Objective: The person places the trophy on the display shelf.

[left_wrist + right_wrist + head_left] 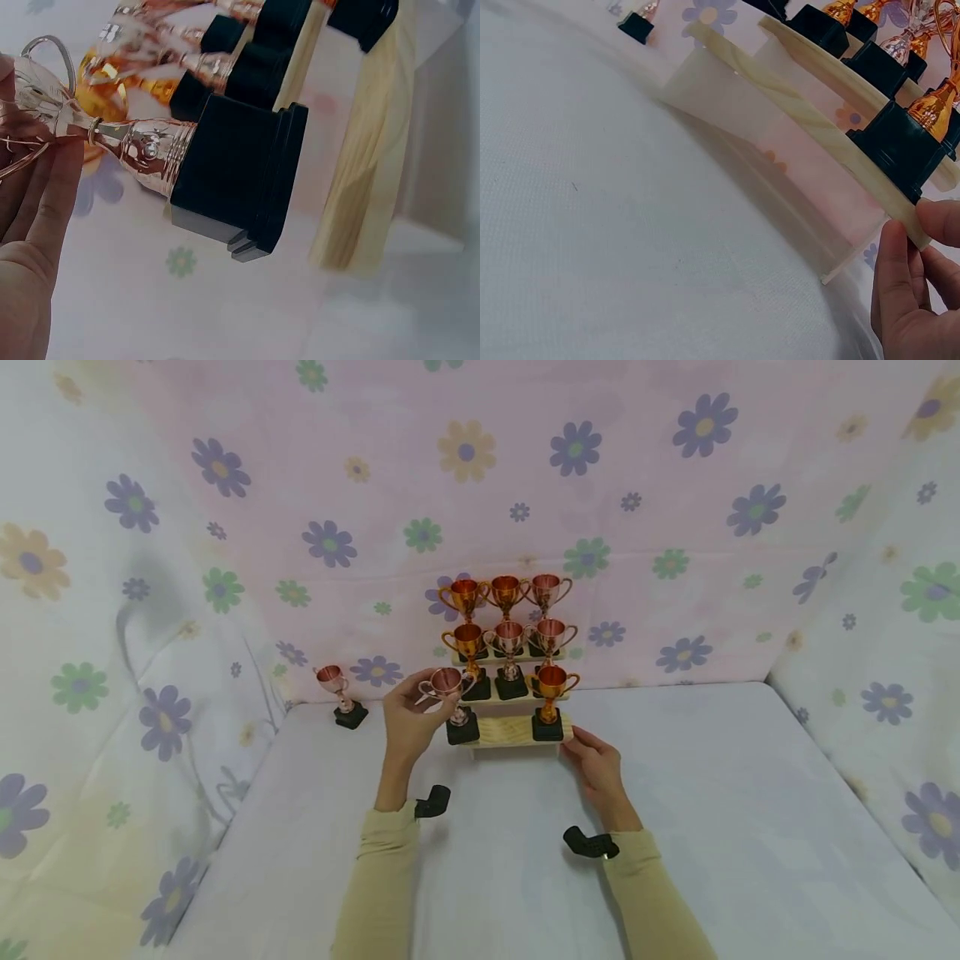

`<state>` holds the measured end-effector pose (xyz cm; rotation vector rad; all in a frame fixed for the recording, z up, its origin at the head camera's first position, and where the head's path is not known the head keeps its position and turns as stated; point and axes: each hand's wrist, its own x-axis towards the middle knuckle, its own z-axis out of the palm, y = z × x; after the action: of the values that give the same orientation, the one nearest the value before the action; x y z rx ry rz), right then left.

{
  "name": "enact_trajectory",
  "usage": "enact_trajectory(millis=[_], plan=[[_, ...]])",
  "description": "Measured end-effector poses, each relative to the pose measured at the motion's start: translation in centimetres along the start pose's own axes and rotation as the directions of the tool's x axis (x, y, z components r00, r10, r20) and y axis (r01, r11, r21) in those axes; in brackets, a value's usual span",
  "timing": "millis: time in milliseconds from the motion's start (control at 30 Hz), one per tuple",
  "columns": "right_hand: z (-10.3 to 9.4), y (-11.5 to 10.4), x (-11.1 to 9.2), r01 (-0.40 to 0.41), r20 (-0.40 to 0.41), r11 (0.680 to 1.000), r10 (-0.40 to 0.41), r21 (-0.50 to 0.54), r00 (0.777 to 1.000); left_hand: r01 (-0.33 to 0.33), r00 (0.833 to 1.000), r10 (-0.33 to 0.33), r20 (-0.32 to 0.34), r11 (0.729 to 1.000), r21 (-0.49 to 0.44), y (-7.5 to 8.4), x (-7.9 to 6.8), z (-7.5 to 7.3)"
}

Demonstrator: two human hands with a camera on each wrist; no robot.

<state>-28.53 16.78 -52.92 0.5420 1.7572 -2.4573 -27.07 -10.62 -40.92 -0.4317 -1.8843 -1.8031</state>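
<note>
My left hand (pixel 411 718) grips a rose-gold trophy cup (pixel 150 150) by its bowl and handles. Its black base hangs upright near the left end of the front step (pixel 504 732) of a tiered wooden stand; in the left wrist view a gap shows between base and wood. At the stand's right end, my right hand (pixel 597 768) pinches the front step between thumb and fingers. Close to those fingers, a gold trophy (pixel 551 683) stands on that step. Behind, the middle tier holds a gold trophy (pixel 468 642) and two rose-gold ones. Three more trophies line the top tier.
Another rose-gold trophy (pixel 341 689) stands alone on the white tabletop (pixel 712 810), left of the stand. Flower-printed cloth (pixel 577 493) rises behind and on both sides. Each wrist carries a black camera mount (pixel 433 802).
</note>
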Motion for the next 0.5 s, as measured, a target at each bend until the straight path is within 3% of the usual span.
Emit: enact_trajectory(millis=[133, 267, 500], plan=[[0.1, 0.0, 0.0, 0.008, 0.0, 1.0, -0.008, -0.003, 1.0, -0.006, 0.996, 0.006, 0.085, 1.0, -0.002, -1.8, -0.1, 1.8], [-0.1, 0.1, 0.0, 0.014, 0.003, 1.0, -0.014, -0.008, 1.0, -0.019, 0.992, 0.022, 0.127, 1.0, -0.023, -4.3, -0.4, 3.7], [-0.2, 0.2, 0.2, 0.014, 0.012, 1.0, -0.014, -0.015, 1.0, 0.032, 0.989, -0.025, 0.144, 0.999, -0.042, -5.4, -0.5, 5.9]])
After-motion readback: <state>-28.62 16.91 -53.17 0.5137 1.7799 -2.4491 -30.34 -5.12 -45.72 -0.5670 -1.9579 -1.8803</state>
